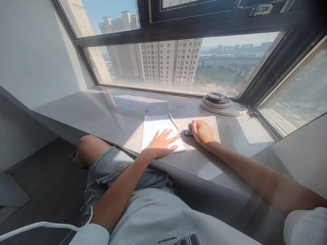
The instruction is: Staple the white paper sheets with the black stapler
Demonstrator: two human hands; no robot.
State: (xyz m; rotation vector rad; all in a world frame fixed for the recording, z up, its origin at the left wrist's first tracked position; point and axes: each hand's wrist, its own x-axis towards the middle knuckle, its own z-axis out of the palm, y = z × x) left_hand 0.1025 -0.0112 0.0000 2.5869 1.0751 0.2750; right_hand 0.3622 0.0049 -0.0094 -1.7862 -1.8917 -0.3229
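A stack of printed white paper (150, 131) lies on the window sill in front of me, its right edge slightly curled up. My left hand (162, 143) rests flat on the lower right part of the sheets, fingers spread. Just right of the paper, a small black stapler (188, 131) stands on the sill. My right hand (202, 131) is closed around its rear end, hiding that part. The stapler's front points toward the paper, with a small gap between them.
Several stacked plates or lids (216, 102) sit by the window at the back right, with a thin dark cord (251, 114) beside them. The sill's front edge (184, 175) runs close to my body. A white cable (43, 224) crosses at lower left.
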